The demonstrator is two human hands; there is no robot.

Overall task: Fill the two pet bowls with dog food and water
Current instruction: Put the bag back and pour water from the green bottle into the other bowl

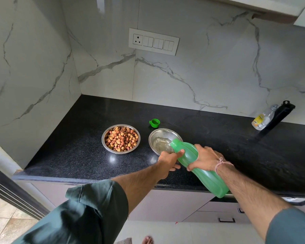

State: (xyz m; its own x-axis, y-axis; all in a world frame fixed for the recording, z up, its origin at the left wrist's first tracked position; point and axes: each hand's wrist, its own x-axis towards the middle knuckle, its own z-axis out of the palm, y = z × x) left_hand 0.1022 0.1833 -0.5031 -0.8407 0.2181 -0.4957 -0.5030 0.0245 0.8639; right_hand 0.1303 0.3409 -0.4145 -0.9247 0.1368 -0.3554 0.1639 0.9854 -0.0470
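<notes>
Head view: you hold the green bottle (197,166) tilted, its mouth over the water bowl (161,138).
Your right hand (206,158) wraps its middle and your left hand (169,162) curls round it near the neck. The food bowl (121,139), full of kibble, sits just left on the bench (77,138).

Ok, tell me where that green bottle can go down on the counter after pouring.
Widest bare stretch: counter between the water bowl and the clear bottle at far right. Also free: the corner left of and behind the kibble bowl. Crowded: the gap between bowls, and by the green cap behind them.
</notes>
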